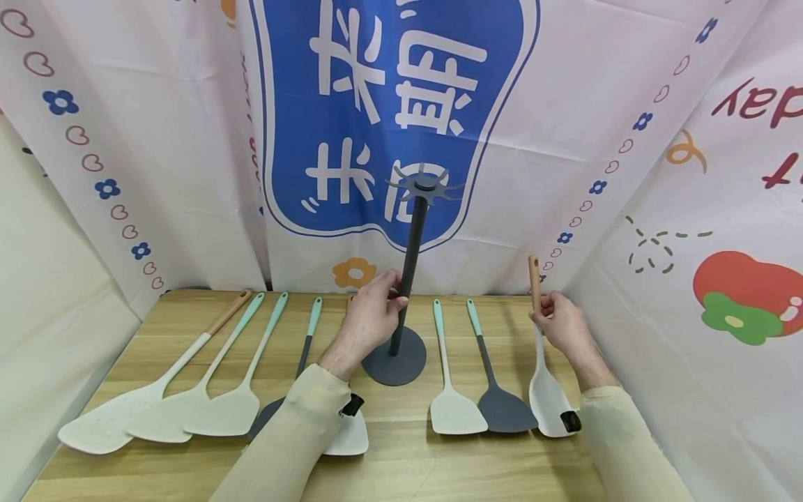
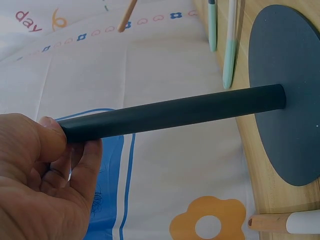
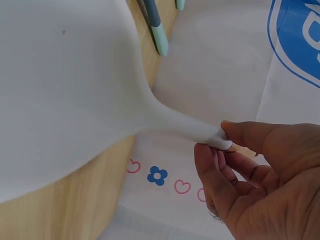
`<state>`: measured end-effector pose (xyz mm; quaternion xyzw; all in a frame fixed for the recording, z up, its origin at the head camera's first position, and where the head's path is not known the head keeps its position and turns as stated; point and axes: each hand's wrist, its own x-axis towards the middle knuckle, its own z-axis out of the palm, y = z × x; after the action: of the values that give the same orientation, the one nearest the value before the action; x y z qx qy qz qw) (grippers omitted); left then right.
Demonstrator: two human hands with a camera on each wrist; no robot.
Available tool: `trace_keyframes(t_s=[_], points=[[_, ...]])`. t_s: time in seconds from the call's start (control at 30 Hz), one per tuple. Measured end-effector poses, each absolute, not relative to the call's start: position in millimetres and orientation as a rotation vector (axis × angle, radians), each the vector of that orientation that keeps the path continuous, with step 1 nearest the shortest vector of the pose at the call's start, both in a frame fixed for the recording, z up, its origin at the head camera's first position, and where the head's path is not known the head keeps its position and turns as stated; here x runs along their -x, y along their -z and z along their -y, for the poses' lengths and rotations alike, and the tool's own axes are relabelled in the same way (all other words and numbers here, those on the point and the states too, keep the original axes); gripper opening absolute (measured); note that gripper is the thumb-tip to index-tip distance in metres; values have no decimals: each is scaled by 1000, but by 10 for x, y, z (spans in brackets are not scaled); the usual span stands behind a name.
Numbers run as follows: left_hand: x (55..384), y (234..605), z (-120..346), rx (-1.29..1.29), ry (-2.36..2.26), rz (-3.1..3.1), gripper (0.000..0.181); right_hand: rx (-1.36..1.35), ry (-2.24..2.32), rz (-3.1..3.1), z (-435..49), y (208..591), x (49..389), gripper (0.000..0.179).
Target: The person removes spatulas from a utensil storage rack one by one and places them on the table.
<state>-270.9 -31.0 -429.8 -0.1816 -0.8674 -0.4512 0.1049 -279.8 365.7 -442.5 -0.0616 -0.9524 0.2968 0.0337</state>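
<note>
A dark utensil stand with a round base and a ring of hooks at its top stands on the table, leaning slightly in the head view. My left hand grips its pole, thumb and fingers on either side, as the left wrist view shows on the pole. At the right, my right hand pinches a white spatula where its wooden handle meets the white neck. That handle points up past the table's back edge. Close up, the right wrist view shows the wide white blade.
Left of the stand lie several spatulas, among them a white one with a wooden handle and a pale one with a mint handle. A pale spatula and a dark grey spatula lie right of it. Printed cloth hangs behind the table.
</note>
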Motion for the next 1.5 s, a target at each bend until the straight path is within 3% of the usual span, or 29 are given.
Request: trace_keyframes(t_s=[0.4,0.67,1.03,1.5], points=[[2708,4306,303,524,1344,2558,8,194,-1340,2931,-3821,4523,2928,26],[2709,4302,299,523,1342,2565,8,372,-1622,2959,-3910,4660,3038,29],[2718,4305,288,517,1339,2574,8,498,-1690,3009,-3940,4727,3079,30],[2725,4297,270,528,1323,2591,8,426,-1662,3091,-3948,4811,3021,23]])
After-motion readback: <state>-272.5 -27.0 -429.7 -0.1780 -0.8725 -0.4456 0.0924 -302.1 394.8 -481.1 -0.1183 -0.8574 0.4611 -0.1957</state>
